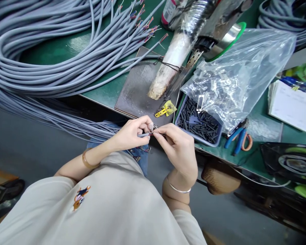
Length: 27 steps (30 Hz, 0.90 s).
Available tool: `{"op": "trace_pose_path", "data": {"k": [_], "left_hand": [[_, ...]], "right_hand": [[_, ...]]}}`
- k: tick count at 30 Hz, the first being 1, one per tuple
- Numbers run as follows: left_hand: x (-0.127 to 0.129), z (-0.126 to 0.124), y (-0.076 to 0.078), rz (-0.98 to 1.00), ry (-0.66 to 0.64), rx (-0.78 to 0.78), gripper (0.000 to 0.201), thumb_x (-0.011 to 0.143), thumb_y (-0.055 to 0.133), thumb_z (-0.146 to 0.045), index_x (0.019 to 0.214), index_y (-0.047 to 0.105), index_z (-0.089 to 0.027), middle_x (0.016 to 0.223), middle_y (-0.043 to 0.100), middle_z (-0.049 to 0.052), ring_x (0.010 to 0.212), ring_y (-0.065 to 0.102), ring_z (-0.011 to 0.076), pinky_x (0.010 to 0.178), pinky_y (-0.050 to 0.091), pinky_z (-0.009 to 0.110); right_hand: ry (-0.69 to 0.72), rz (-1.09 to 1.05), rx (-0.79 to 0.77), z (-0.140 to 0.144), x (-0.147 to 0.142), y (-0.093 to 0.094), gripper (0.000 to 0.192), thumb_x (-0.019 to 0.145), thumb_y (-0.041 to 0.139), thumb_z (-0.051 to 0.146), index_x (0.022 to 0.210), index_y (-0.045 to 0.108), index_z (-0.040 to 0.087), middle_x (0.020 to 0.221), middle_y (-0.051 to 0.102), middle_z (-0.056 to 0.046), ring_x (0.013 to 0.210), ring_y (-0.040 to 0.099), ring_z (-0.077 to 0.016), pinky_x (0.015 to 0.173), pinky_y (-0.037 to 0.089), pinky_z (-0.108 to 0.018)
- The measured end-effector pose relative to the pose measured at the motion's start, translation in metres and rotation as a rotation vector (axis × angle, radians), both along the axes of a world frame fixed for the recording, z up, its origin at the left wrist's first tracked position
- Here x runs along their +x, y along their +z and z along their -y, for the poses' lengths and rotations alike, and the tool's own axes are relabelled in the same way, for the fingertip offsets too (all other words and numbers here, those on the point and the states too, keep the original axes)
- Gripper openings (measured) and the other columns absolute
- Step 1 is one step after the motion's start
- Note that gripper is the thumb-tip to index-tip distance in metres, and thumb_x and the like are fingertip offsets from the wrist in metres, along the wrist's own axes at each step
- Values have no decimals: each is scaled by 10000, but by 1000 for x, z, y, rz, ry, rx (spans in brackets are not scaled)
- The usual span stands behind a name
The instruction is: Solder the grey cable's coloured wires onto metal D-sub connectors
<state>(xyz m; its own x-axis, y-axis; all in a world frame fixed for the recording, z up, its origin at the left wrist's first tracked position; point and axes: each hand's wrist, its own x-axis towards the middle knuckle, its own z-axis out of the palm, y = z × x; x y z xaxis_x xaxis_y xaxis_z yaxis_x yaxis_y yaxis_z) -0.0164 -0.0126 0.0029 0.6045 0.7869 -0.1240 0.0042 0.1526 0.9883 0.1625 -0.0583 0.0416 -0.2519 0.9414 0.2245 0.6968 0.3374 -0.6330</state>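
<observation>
Both hands, left hand (130, 134) and right hand (180, 149), pinch fingers on a round grey cable (144, 135), seemingly its thin wires.

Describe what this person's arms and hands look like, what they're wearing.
Both forearms are bare below short beige sleeves. The left hand has a translucent amber bangle on its wrist; the right hand has a thin silver bangle. No gloves. The beige shirt carries a small embroidered cartoon figure.
</observation>
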Motion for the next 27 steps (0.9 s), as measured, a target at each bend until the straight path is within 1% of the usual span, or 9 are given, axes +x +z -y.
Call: {"op": "trace_pose_path", "data": {"k": [3,6,8,10,12,14,16,21,27], "left_hand": [[0,2,-4,-38,-40,32,240,685,587,-78,881,501,-187,662,509,-93,569,364,36,529,298,151],[-2,3,-4,5,-47,-35,275,682,611,-88,921,512,-182,729,564,-79,541,345,17,500,280,146],[-4,1,-3,101,-40,-133,346,694,672,-119,1009,539,-175,864,634,-36,520,368,-3,480,301,143],[-7,-2,-2,195,-18,-213,380,719,739,-174,1062,576,-166,941,660,4,508,402,-10,463,328,144],[-10,-6,-2,266,17,-271,315,767,765,-253,1028,618,-155,916,671,18,490,434,-4,441,335,149],[-11,-8,-4,308,71,-314,263,809,768,-327,951,637,-149,853,675,14,464,454,4,415,323,154],[-11,-10,-7,317,125,-340,289,812,790,-377,885,631,-147,808,681,11,436,467,8,389,307,154],[-8,-10,-10,283,193,-349,384,754,858,-434,786,614,-139,738,680,8,401,519,23,356,326,149],[-3,-11,-11,276,238,-258,380,714,887,-405,753,635,-122,852,724,35,417,552,18,361,374,147]], "right_hand": [[72,184,-6,-2,-1,1,112,998,599,219,947,698,200,897,728,-18,753,686,-119,602,463,-240],[116,223,7,-3,-2,4,110,991,626,248,989,729,211,837,704,1,693,662,-104,560,430,-239],[7,111,59,0,-3,6,136,964,676,268,1084,737,248,726,644,39,589,594,-84,522,406,-234],[-209,-88,150,5,-4,7,233,959,678,269,1190,704,277,655,588,64,502,523,-74,470,375,-232],[-380,-291,225,11,-5,4,262,975,642,254,1235,664,273,670,622,56,489,556,-85,434,380,-228],[-442,-398,230,16,-5,-2,242,983,625,235,1223,649,255,776,724,23,526,643,-104,428,433,-228],[-450,-365,220,18,-6,-11,180,966,651,202,1140,675,241,896,784,-1,587,712,-117,479,515,-231],[-364,-252,262,12,-12,-35,100,897,733,161,954,687,229,1024,799,-22,934,782,-169,766,642,-286],[-418,-332,274,0,-21,-48,76,909,709,170,891,656,222,999,802,-30,917,777,-167,702,635,-274]]}}
